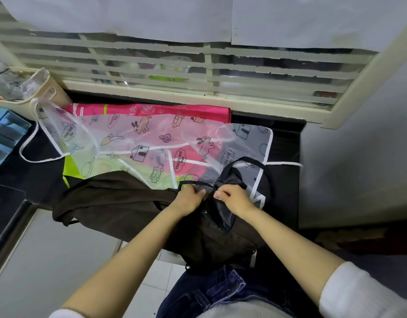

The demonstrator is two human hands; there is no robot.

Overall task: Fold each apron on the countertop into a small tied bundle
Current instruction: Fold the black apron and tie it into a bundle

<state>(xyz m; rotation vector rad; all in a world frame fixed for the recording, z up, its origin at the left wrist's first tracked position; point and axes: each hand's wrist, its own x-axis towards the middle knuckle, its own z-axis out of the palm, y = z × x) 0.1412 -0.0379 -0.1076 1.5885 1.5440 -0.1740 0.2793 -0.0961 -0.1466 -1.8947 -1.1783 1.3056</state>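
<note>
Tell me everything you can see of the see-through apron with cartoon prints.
The see-through apron looks like translucent plastic with white edging, printed with rabbits, houses, leaves and "Happy and free" bubbles. It lies spread, unfolded, on the countertop over a pink fabric, its neck loop to the left. A brown apron overlaps its near edge.

the black countertop (pixel 286 143) is hemmed in: a louvred window frame (pixel 198 89) along the back, a grey wall (pixel 358 157) hard against its right edge, a beige bin (pixel 41 88) and a blue box (pixel 5 131) at the left. layered aprons cover the middle: a translucent printed apron (pixel 133 138) over pink fabric (pixel 152 110), and a dark brown apron (pixel 110 203) draped over the front edge. bare counter shows as a narrow strip at the right, crossed by a white tie (pixel 286 164), and as a wider patch at the left, partly ringed by a white neck loop (pixel 29 143). the left hand (pixel 190 198) and right hand (pixel 232 198), almost touching, pinch a black strap (pixel 195 183) at front centre.
</note>
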